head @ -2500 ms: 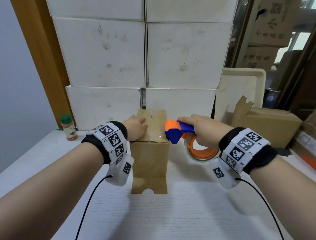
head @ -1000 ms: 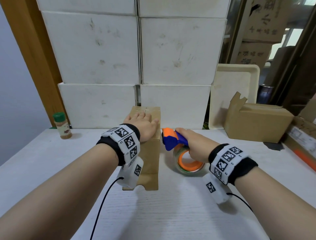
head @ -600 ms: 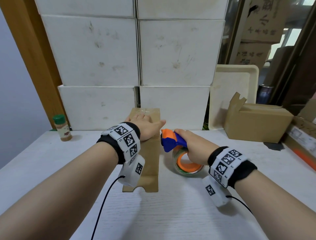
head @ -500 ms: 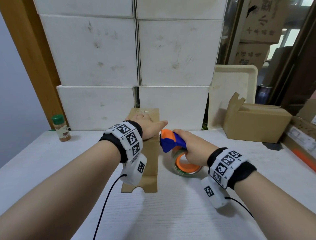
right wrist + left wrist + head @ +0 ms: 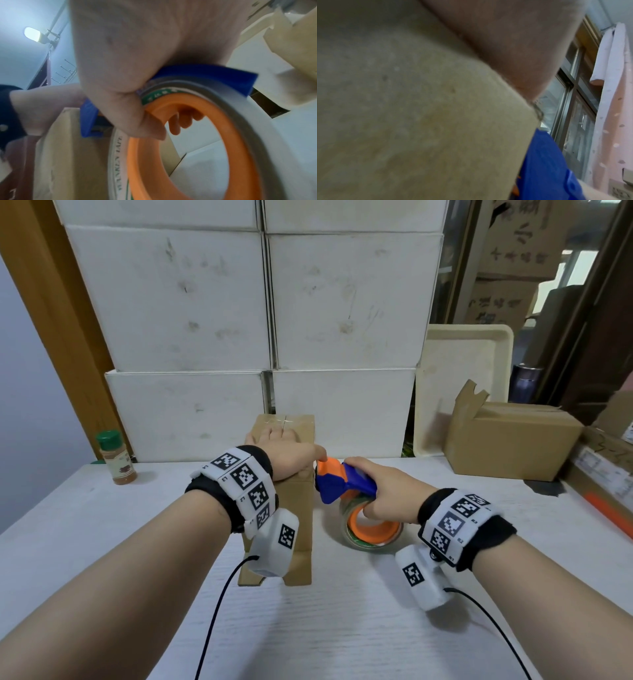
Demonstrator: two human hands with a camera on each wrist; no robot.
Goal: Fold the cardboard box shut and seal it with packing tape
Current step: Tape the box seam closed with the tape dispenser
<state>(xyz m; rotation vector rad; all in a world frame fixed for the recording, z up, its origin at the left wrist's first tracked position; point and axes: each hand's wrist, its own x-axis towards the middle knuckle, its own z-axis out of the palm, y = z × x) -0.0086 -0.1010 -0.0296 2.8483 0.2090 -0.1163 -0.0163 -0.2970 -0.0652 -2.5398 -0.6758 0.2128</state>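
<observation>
A tall brown cardboard box [image 5: 294, 518] stands on the white table [image 5: 342, 631], its top flaps folded down and a strip of clear tape across the top. My left hand [image 5: 286, 451] lies flat on that top, thumb stretched to the right edge. My right hand [image 5: 380, 494] grips a blue and orange tape dispenser [image 5: 337, 482], whose head touches the box's upper right edge; the tape roll [image 5: 371, 529] hangs beside the box. In the right wrist view my fingers curl through the orange core [image 5: 197, 155]. The left wrist view shows only cardboard [image 5: 402, 108], my palm [image 5: 513, 40] and the blue dispenser [image 5: 547, 169].
Stacked white cartons [image 5: 267, 302] form a wall right behind the box. A green-capped spice bottle [image 5: 114, 457] stands at the back left. A cream tray [image 5: 466, 378] leans at the back right beside another brown box [image 5: 510, 440]. More cardboard [image 5: 606, 474] lies at the right edge.
My right hand has brought the dispenser lower, down beside the box's right side. My left hand has slid nearer along the top, and its thumb now reaches toward the dispenser.
</observation>
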